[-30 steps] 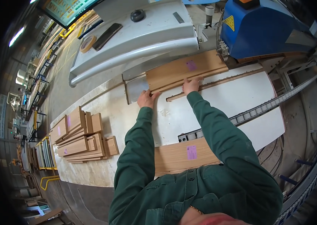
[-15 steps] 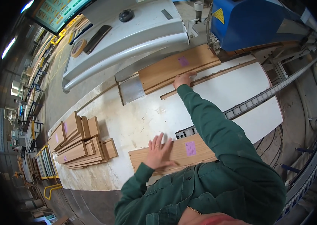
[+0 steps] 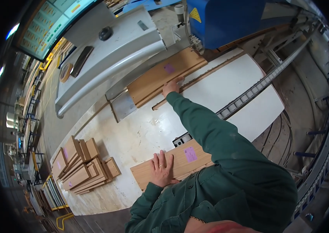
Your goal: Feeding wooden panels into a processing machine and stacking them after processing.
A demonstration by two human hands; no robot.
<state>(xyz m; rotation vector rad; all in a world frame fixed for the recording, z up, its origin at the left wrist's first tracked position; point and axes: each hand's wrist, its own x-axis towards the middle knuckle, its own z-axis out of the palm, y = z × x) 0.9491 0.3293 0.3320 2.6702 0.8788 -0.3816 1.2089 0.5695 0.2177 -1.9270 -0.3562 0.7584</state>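
My left hand (image 3: 162,169) rests flat, fingers apart, on a light wooden board (image 3: 180,160) with a pink label, close against my body. Stretched out ahead, my right hand (image 3: 172,86) is at the near edge of another wooden board (image 3: 160,75), which also bears a pink label. One of its fingers points right along that edge; its other fingers are partly hidden. This far board lies by a narrow wooden strip (image 3: 199,79) on the white worktable (image 3: 145,134), and its right end reaches toward the blue machine housing (image 3: 226,23).
Several wooden pieces (image 3: 84,167) are stacked at the table's left. A grey machine cover (image 3: 121,42) beyond holds a phone (image 3: 82,61), a tape roll (image 3: 66,72) and a black knob (image 3: 105,33). A lit screen (image 3: 51,27) stands far left. A segmented track (image 3: 246,97) crosses the right side.
My left hand has come down flat onto the near board; before, it was slightly raised. The whole view has shifted, while my right hand stays at the far board's edge.
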